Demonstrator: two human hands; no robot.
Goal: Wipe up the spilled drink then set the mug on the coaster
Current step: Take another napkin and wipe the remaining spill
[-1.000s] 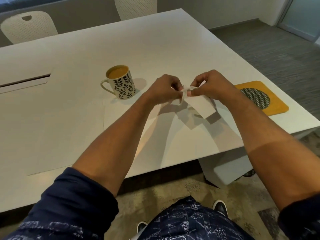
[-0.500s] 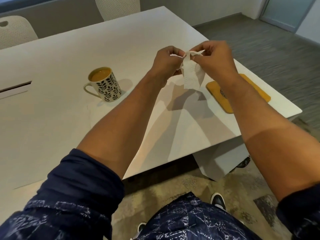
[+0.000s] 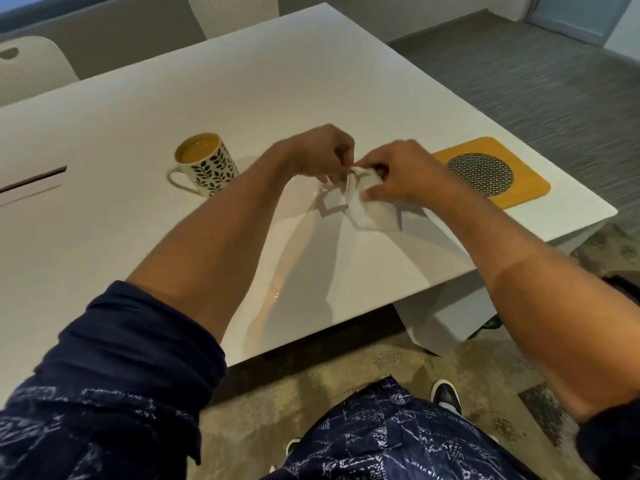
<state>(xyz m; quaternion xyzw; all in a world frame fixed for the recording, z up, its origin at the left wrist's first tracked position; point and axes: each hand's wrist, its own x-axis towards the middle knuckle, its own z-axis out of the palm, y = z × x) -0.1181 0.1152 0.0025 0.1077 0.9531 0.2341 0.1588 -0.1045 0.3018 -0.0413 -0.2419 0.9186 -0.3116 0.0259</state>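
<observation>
A white mug (image 3: 207, 164) with a black leaf pattern, full of tan drink, stands on the white table (image 3: 121, 237), handle toward the near left. A yellow coaster (image 3: 485, 174) with a round woven centre lies near the table's right edge. Between them my left hand (image 3: 322, 154) and my right hand (image 3: 398, 174) pinch a crumpled white tissue (image 3: 363, 202) just above the tabletop. The tissue's lower part hangs down to the surface. A faint wet streak (image 3: 275, 294) glistens on the table under my left forearm.
Two white perforated chairs (image 3: 31, 67) stand behind the table's far side. A cable slot (image 3: 31, 178) cuts into the table at the left. The table's near edge and right corner border grey carpet and a patterned floor with my shoes (image 3: 446, 396).
Both hands rose with the tissue half a second ago, then came back down to just above the table. The tissue is more crumpled now. The mug has not moved.
</observation>
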